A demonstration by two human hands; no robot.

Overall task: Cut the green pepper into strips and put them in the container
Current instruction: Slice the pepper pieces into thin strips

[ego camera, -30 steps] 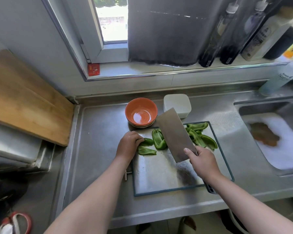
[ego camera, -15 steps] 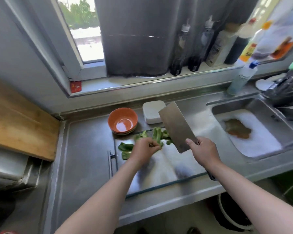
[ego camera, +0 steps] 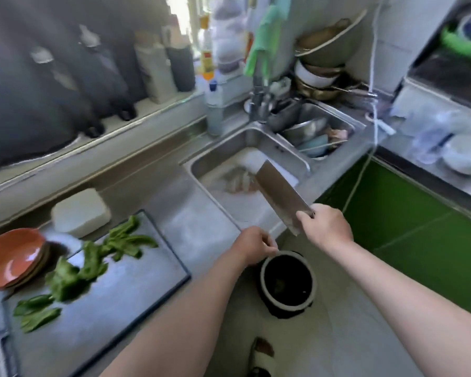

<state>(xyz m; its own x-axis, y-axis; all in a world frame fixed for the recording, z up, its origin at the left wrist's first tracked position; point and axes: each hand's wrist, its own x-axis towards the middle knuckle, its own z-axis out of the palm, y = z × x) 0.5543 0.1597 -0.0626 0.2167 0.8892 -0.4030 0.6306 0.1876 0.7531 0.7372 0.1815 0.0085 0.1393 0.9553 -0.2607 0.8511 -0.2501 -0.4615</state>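
Observation:
Green pepper pieces (ego camera: 93, 263) lie scattered on the metal cutting board (ego camera: 136, 289) at the lower left. A white lidded container (ego camera: 80, 212) sits just behind the board. My right hand (ego camera: 326, 227) grips a cleaver (ego camera: 280, 197) by its handle, with the blade raised over the sink's front edge. My left hand (ego camera: 253, 247) is curled into a fist just above the dark round bin (ego camera: 286, 284) on the floor. Anything inside the fist is hidden. Neither hand touches the pepper.
Stacked orange bowls (ego camera: 11, 257) stand left of the board. The near sink basin (ego camera: 237, 191) holds foamy water, and the far basin (ego camera: 316, 131) holds dishes. Bottles line the window ledge. A green cabinet front (ego camera: 408, 227) is on the right, and a slipper (ego camera: 261, 355) lies on the floor.
My head has swung right toward the sink and the floor. My left hand left the pepper on the board and moved over the bin. The cleaver travelled right with my right hand.

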